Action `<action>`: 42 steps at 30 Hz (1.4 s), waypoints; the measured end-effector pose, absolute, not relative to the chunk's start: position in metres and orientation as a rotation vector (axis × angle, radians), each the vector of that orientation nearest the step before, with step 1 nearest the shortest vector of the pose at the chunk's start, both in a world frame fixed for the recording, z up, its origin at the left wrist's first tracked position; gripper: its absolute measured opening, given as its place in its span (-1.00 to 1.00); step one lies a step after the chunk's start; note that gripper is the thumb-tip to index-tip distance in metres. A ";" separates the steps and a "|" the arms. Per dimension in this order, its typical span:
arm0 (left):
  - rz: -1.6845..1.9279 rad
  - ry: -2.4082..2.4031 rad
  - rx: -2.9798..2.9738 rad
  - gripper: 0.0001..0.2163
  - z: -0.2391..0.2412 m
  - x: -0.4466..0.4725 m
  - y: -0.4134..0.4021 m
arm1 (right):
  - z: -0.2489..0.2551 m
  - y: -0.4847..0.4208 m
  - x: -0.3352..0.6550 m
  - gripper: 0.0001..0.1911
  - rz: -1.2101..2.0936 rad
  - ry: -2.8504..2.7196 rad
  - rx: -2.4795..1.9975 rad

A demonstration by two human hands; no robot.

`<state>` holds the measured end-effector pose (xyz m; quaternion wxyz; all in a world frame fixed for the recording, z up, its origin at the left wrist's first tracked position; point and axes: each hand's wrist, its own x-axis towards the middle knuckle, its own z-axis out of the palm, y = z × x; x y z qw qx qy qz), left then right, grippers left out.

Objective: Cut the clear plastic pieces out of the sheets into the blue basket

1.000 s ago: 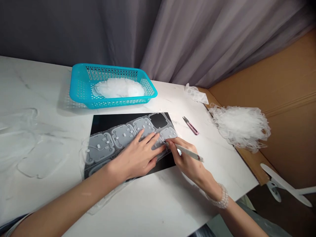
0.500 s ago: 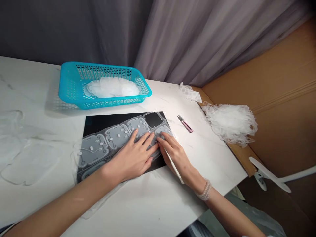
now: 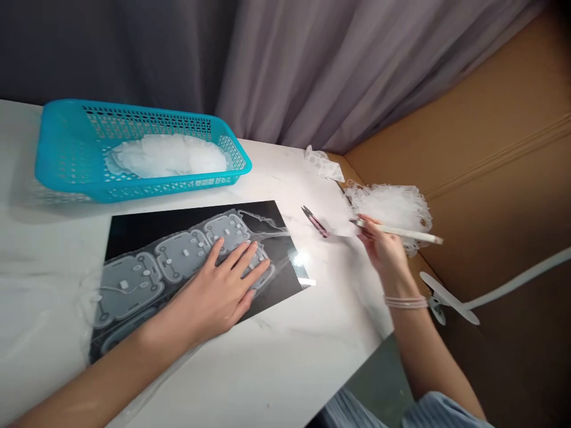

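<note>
My left hand (image 3: 223, 288) lies flat with fingers spread on a translucent moulded sheet (image 3: 181, 255), pressing it to a glossy black board (image 3: 136, 235). The sheet carries several rounded panels with small raised details. Loose film strands (image 3: 263, 221) stretch rightward from its far right end. Over the right side of the table, my right hand (image 3: 381, 244) is closed around a white pen-like tool (image 3: 410, 232) with a dark tip. Whether those fingers also pinch the film is unclear. Thread snips (image 3: 316, 222) with pink handles lie between the board and my right hand.
A blue perforated basket (image 3: 169, 185) holding a white, translucent pile (image 3: 173, 156) stands behind the board. White scraps (image 3: 325, 165) lie at the back right. Beyond my right hand is a heap of white trimmings (image 3: 388, 202), against a cardboard wall (image 3: 499, 154). A white clamp (image 3: 446, 297) is at the table's right edge.
My right hand has left the sheet and moved right toward the trimmings, carrying the pen-like tool. The film at the sheet's right end is pulled into strands. My left hand stays flat on the sheet.
</note>
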<state>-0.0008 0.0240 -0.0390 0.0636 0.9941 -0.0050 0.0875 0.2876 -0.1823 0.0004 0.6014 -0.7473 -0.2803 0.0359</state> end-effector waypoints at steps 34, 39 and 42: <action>0.155 0.517 1.339 -0.61 0.025 -0.005 0.039 | 0.051 -0.112 0.176 -0.82 1.110 -0.572 -1.217; 0.155 0.521 1.268 -0.65 0.027 -0.003 0.038 | 0.050 -0.111 0.178 -0.80 1.137 -0.531 -1.230; 0.164 0.526 1.240 -0.69 0.026 -0.002 0.039 | 0.050 -0.110 0.180 -0.70 1.142 -0.519 -1.232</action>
